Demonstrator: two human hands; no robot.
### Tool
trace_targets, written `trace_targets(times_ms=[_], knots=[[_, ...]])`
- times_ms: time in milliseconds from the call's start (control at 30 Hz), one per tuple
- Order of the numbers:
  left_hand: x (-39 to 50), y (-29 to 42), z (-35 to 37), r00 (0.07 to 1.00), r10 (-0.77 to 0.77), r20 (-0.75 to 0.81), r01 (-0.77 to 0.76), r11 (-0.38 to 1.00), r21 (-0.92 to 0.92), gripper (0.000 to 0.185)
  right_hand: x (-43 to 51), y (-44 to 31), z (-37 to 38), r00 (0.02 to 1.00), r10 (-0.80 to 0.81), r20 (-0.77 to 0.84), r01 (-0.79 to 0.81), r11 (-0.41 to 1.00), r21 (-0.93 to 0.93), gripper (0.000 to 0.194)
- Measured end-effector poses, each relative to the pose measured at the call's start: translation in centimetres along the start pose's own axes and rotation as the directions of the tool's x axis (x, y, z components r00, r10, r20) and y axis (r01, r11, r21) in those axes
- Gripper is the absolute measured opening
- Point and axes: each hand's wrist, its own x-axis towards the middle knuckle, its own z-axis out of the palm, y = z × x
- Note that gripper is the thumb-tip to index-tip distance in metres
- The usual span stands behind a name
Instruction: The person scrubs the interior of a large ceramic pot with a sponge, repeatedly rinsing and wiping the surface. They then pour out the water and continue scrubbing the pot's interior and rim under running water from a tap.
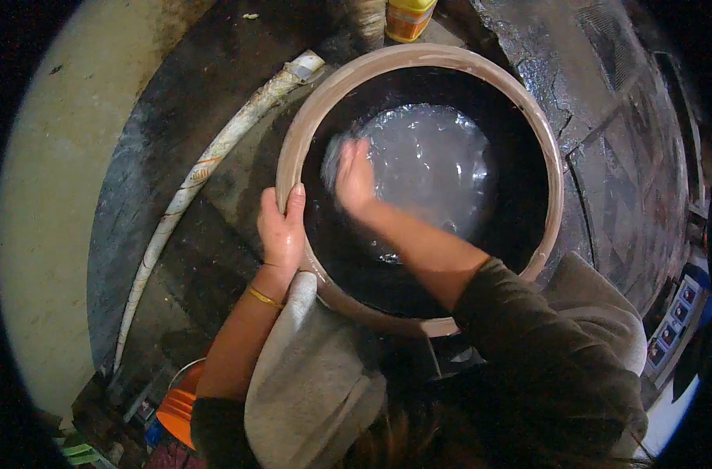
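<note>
Before me stands a large round vat (pixel 552 158) with a thick brown rim and a dark inner wall. Greyish, rippling water (pixel 420 158) lies in its bottom. My left hand (pixel 282 231) grips the rim at the left, thumb over the inner edge and fingers outside. Inside the vat, my right hand (pixel 356 176) is blurred and close to the left part of the inner wall, at the edge of the water. A pale, streaky blur is beside its fingers; whether this is splashing water or something held, I cannot tell.
A long pale pole or pipe (pixel 200 167) lies along the left wall's foot. Beyond the vat stand a yellow container (pixel 410 20) and a pale post (pixel 367 20). An orange plastic object (pixel 177 413) is at lower left. To the right, the floor (pixel 619 152) looks wet.
</note>
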Motion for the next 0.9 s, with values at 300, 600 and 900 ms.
trace_targets(times_ms=[300, 600, 900], knots=[[-0.2, 0.0, -0.1, 1.000, -0.020, 0.012, 0.021, 0.999, -0.050, 0.039, 5.9, -4.4, -2.6, 0.896, 0.202, -0.395, -0.099, 0.959, 0.267, 0.040], [0.0, 0.3, -0.2, 0.999, -0.021, 0.034, 0.022, 0.999, -0.039, 0.040, 2.2, 0.7, -5.7, 0.917, -0.321, 0.236, 0.361, 0.920, -0.152, 0.038], [-0.1, 0.3, -0.1, 0.999, -0.014, 0.035, 0.017, 0.997, -0.073, 0.039, 0.9, -1.1, -2.2, 0.955, -0.285, 0.088, 0.282, 0.959, 0.038, 0.058]])
